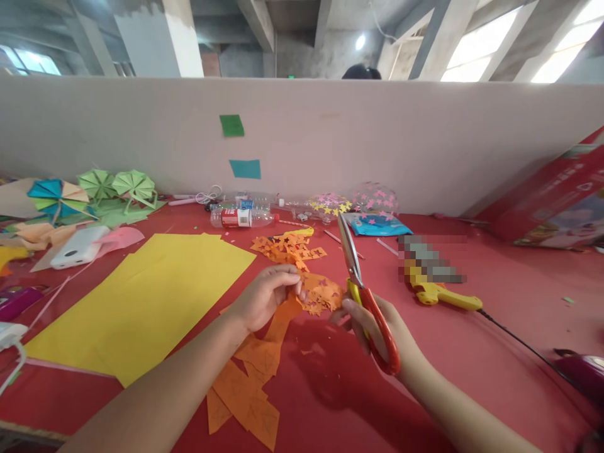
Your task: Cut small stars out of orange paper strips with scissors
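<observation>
My left hand (270,294) is closed, thumb and fingers pinching the orange paper (285,314), a strip of which hangs down toward more orange pieces on the red table. Between my hands lies a pile of small orange cutouts (321,294). In my right hand (372,321) are scissors (380,333) with red and yellow handles, their blades pointing up and away, looking closed. The right fingertips are beside the right edge of the cutouts. Behind my left hand sits orange paper with star-shaped holes (290,246).
Yellow sheets (146,296) lie left, near a white device (79,246) and paper fans (134,184). Plastic bottles (243,218) and a blue packet (380,225) stand along the partition (292,138). A yellow glue gun (441,296) with a cord is right, a red box (557,195) beyond.
</observation>
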Demonstrator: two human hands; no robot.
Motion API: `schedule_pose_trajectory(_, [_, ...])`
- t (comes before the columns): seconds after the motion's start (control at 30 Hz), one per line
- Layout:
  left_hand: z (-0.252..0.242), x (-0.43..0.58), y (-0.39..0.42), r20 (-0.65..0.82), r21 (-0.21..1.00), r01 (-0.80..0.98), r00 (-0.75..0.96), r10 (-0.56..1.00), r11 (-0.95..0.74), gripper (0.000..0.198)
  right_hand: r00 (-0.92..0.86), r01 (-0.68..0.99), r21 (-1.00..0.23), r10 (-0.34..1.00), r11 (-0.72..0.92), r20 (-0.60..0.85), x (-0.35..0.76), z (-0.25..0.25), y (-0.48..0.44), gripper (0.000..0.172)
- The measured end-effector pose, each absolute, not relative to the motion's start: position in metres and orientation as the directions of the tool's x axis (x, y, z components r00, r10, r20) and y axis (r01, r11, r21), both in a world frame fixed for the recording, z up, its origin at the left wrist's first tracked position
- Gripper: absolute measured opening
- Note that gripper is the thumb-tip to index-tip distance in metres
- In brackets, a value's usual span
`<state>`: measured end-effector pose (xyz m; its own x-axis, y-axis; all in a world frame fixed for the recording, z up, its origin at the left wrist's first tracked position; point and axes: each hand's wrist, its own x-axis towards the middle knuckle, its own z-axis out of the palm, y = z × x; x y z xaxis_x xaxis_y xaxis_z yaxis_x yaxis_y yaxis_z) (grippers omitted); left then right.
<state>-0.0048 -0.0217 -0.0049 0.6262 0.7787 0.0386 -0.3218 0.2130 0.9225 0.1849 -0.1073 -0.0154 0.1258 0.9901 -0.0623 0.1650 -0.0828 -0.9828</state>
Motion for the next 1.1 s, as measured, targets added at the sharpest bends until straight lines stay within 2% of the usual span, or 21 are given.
schedule_pose_trajectory(0.1, [-0.010,0.000,-0.026,-0.011,0.907,-0.294,0.697,0.717,0.301,0.019,0.097,0.100,-0.991,0.992,-0.086,-0.076,0.187,-0.017,-0.103,0.035])
schedule_pose_trajectory(0.2, [-0.014,0.003,-0.028,-0.034,0.916,-0.256,0.716,0.697,0.308,0.020,0.048,0.102,-0.983,0.988,-0.151,-0.147,0.187,-0.015,-0.103,0.032])
schedule_pose_trajectory(0.3, [-0.017,0.005,-0.027,-0.073,0.938,-0.217,0.638,0.766,0.270,0.019,0.020,0.107,-0.986,0.992,-0.129,-0.128,0.185,-0.012,-0.105,0.031])
schedule_pose_trajectory(0.4, [-0.018,0.005,-0.025,-0.131,0.973,-0.090,0.534,0.835,0.211,0.015,0.006,0.099,-0.992,0.997,-0.083,-0.083,0.184,-0.011,-0.108,0.028])
schedule_pose_trajectory(0.5, [-0.019,0.006,-0.024,-0.154,0.985,0.020,0.523,0.838,0.169,0.018,-0.014,0.119,-0.989,0.995,-0.092,-0.095,0.185,-0.011,-0.109,0.025])
schedule_pose_trajectory(0.63, [-0.018,0.008,-0.026,-0.123,0.992,0.049,0.531,0.838,0.115,0.015,-0.033,0.111,-0.990,0.995,-0.090,-0.095,0.184,-0.013,-0.108,0.021])
schedule_pose_trajectory(0.73, [-0.015,0.008,-0.027,-0.122,0.992,0.082,0.552,0.825,0.092,0.017,-0.011,0.103,-0.992,0.997,-0.077,-0.079,0.184,-0.014,-0.108,0.025])
schedule_pose_trajectory(0.9, [-0.007,0.000,-0.024,-0.182,0.982,0.161,0.657,0.732,0.100,0.017,0.092,0.026,-1.000,0.996,-0.018,-0.016,0.186,-0.012,-0.106,0.041])
schedule_pose_trajectory(1.0, [-0.004,-0.002,-0.023,-0.155,0.987,0.141,0.710,0.687,0.077,0.014,0.132,-0.068,-0.997,0.991,0.022,0.013,0.188,-0.008,-0.103,0.042])
schedule_pose_trajectory(1.1, [-0.007,-0.001,-0.025,-0.126,0.986,0.164,0.694,0.709,0.014,0.024,0.082,-0.159,-0.987,0.997,0.021,0.008,0.189,-0.004,-0.101,0.040])
